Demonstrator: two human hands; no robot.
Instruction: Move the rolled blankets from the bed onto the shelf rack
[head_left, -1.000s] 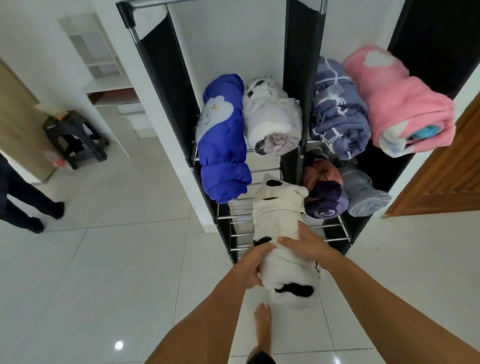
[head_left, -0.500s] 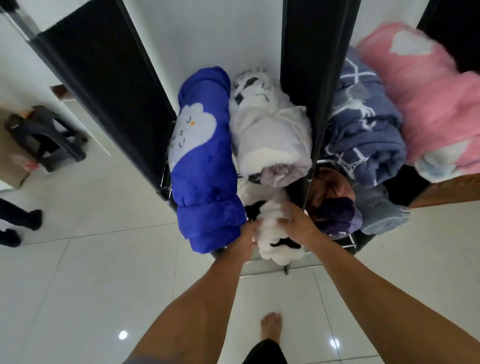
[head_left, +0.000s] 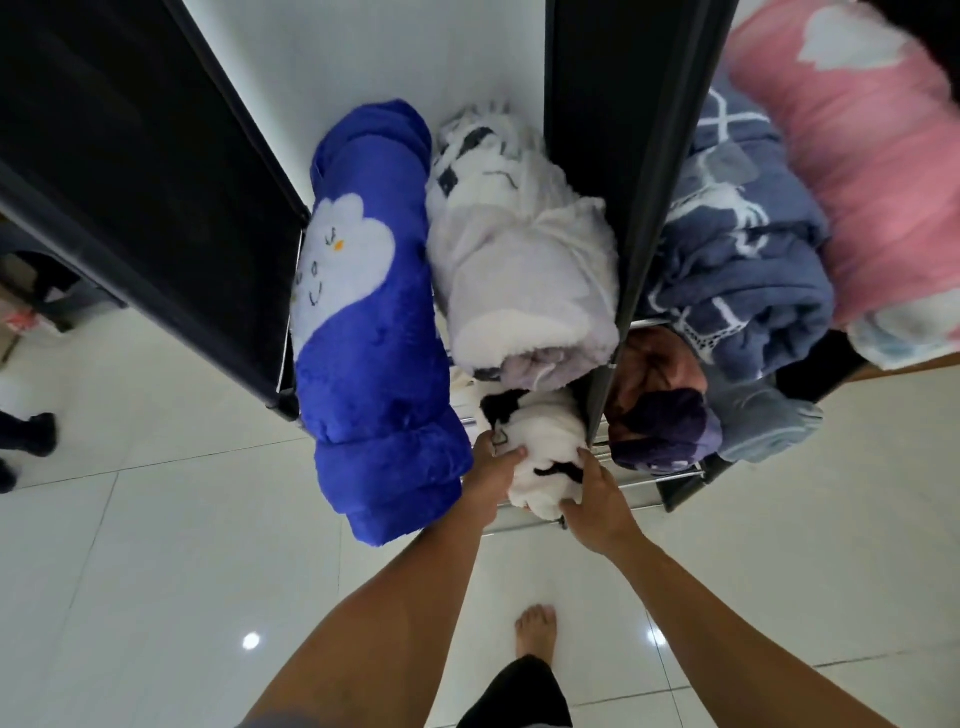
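A white rolled blanket with black patches lies on the lower wire shelf of the black shelf rack, mostly tucked under the shelf above. My left hand grips its left side and my right hand grips its near end. Above it rest a blue rolled blanket with a white cloud face and a pale lilac-white roll. In the right bay sit a grey-blue patterned roll, a pink roll, a brown and purple roll and a light blue roll.
White tiled floor spreads below and to the left. My bare foot stands just in front of the rack. Another person's dark shoes are at the left edge. The blue roll overhangs the shelf's front edge.
Both hands have pushed the white black-patched roll deeper onto the lower shelf, under the upper rolls. My head has moved closer to the rack.
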